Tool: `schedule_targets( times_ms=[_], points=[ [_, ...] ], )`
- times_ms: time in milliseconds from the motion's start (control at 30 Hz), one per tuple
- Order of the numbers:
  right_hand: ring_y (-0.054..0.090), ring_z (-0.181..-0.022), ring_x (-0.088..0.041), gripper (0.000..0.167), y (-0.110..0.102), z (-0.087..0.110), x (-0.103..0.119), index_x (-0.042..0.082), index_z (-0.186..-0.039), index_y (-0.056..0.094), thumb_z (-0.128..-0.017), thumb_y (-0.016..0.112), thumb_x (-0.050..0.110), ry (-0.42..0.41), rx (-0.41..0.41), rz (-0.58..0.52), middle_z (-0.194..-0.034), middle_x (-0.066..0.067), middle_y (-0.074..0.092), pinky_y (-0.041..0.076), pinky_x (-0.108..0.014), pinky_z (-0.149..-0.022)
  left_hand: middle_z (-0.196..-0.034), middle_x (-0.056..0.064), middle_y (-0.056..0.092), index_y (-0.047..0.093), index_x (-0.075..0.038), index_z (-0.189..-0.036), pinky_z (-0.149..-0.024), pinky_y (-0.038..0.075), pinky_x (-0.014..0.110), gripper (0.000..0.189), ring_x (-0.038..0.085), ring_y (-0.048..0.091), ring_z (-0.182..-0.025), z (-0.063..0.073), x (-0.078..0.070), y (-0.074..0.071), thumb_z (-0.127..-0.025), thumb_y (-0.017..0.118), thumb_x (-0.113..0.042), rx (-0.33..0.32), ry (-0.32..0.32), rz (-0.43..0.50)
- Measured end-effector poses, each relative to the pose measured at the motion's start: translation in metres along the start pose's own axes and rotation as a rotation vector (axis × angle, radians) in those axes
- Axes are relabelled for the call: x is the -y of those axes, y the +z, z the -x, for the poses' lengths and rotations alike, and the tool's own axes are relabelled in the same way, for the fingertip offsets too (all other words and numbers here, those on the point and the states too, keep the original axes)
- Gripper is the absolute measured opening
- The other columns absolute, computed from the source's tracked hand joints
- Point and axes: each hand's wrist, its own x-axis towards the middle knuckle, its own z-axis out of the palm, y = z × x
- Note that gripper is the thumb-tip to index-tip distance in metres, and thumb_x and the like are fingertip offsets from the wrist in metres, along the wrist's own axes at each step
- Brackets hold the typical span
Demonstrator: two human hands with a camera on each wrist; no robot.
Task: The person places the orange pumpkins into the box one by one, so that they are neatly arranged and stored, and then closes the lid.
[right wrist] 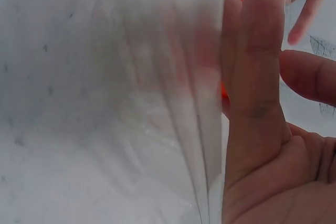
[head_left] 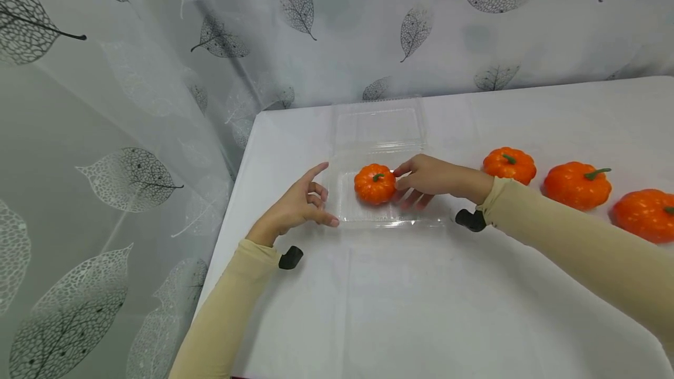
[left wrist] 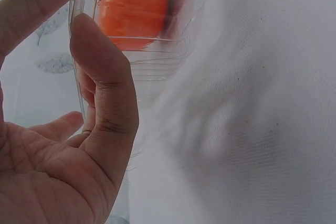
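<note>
From where I'm standing, a round orange ribbed pumpkin w/ a green stem sits in the base of a clear plastic hinged box, its ridged see-thru lid laid back at 12 o'clock. Pumpkin's btwn the two hands. L hand is at approx. 9 o'clock, right by the box's edge: two outer digits spread wide, the ones btwn loosely bent, gripping nothing; can't tell if any tip touches the plastic. R hand reaches in from 3 o'clock over the base, fingers loosely extended & parted at the pumpkin's side, not wrapped round it; contact there is hard to tell. Each wrist, in a beige sleeve, has a small black device at it. Further out at 3 o'clock, past the R hand, three more pumpkins in a row: the nearest one partly behind the sleeve, the middle one, the farthest one cut off by the view. All on a white cloth-covered table. Re print, what I can make out is grey skeleton leaves on the pale curtain from 9 round to 12 o'clock
</note>
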Motion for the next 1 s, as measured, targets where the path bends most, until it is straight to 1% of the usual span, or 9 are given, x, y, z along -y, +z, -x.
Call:
schedule_targets(
  times_ms=[133, 267, 400, 467, 667, 800, 900, 1000],
  points=[
    [0.072, -0.095, -0.028, 0.059, 0.005, -0.006, -0.002, -0.008, -0.152, 0.033, -0.102, 0.055, 0.015, -0.006, 0.004, -0.070, -0.117, -0.021, 0.069, 0.059, -0.036, -0.077, -0.106, 0.014, 0.047, 0.020, -0.026, -0.162, -0.068, 0.056, 0.033, 0.123, 0.021, 0.049, -0.074, -0.001, 0.002, 0.001, -0.067, 0.093, 0.002, 0.001, -0.005, 0.010],
    [0.072, -0.099, -0.029, 0.066, 0.009, -0.010, -0.002, -0.004, -0.155, 0.029, -0.100, 0.060, 0.016, -0.013, 0.008, -0.150, -0.119, -0.022, 0.069, 0.059, -0.037, -0.079, -0.107, 0.014, 0.048, 0.020, -0.027, -0.162, -0.067, 0.055, 0.032, 0.124, 0.020, 0.049, -0.074, 0.000, 0.003, 0.000, -0.067, 0.093, 0.002, 0.001, -0.007, 0.018],
    [0.071, -0.103, -0.029, 0.069, 0.013, -0.013, -0.001, 0.000, -0.156, 0.029, -0.099, 0.063, 0.018, -0.013, 0.024, -0.190, -0.125, -0.019, 0.067, 0.059, -0.037, -0.081, -0.107, 0.014, 0.048, 0.020, -0.027, -0.162, -0.067, 0.055, 0.032, 0.124, 0.021, 0.049, -0.074, 0.001, 0.003, 0.000, -0.067, 0.093, 0.002, -0.003, -0.009, 0.027],
    [0.071, -0.105, -0.029, 0.069, 0.014, -0.015, 0.000, 0.000, -0.157, 0.028, -0.099, 0.063, 0.019, -0.017, 0.036, -0.195, -0.127, -0.019, 0.066, 0.058, -0.037, -0.082, -0.107, 0.014, 0.048, 0.020, -0.027, -0.162, -0.067, 0.055, 0.032, 0.124, 0.021, 0.050, -0.075, 0.001, 0.003, 0.000, -0.066, 0.094, 0.002, -0.005, -0.012, 0.026],
    [0.070, -0.107, -0.030, 0.071, 0.020, -0.018, 0.002, 0.003, -0.157, 0.029, -0.099, 0.064, 0.022, -0.019, 0.043, -0.191, -0.125, -0.019, 0.067, 0.058, -0.037, -0.083, -0.108, 0.015, 0.049, 0.021, -0.028, -0.162, -0.068, 0.056, 0.032, 0.124, 0.021, 0.051, -0.076, 0.000, 0.004, 0.000, -0.066, 0.094, 0.000, -0.012, -0.016, 0.020],
    [0.070, -0.108, -0.029, 0.073, 0.021, -0.015, 0.003, 0.003, -0.157, 0.028, -0.098, 0.064, 0.025, -0.023, 0.046, -0.178, -0.128, -0.019, 0.065, 0.058, -0.037, -0.084, -0.109, 0.015, 0.050, 0.021, -0.029, -0.162, -0.068, 0.055, 0.031, 0.124, 0.021, 0.051, -0.076, 0.000, 0.005, 0.000, -0.066, 0.095, -0.001, -0.012, -0.021, 0.020],
    [0.069, -0.108, -0.028, 0.072, 0.018, -0.009, 0.002, 0.001, -0.156, 0.030, -0.099, 0.065, 0.028, -0.056, 0.050, -0.147, -0.131, -0.020, 0.064, 0.058, -0.038, -0.085, -0.110, 0.017, 0.049, 0.021, -0.029, -0.162, -0.068, 0.055, 0.031, 0.123, 0.021, 0.050, -0.076, 0.000, 0.004, 0.000, -0.067, 0.094, -0.001, -0.007, -0.020, 0.022],
    [0.069, -0.109, -0.026, 0.065, 0.011, 0.002, -0.001, 0.000, -0.153, 0.037, -0.101, 0.063, 0.030, -0.125, 0.042, -0.132, -0.134, -0.018, 0.063, 0.058, -0.040, -0.085, -0.111, 0.018, 0.049, 0.020, -0.028, -0.162, -0.068, 0.055, 0.031, 0.123, 0.020, 0.050, -0.076, 0.000, 0.002, 0.000, -0.067, 0.094, 0.000, -0.004, -0.014, 0.019]
  ],
)
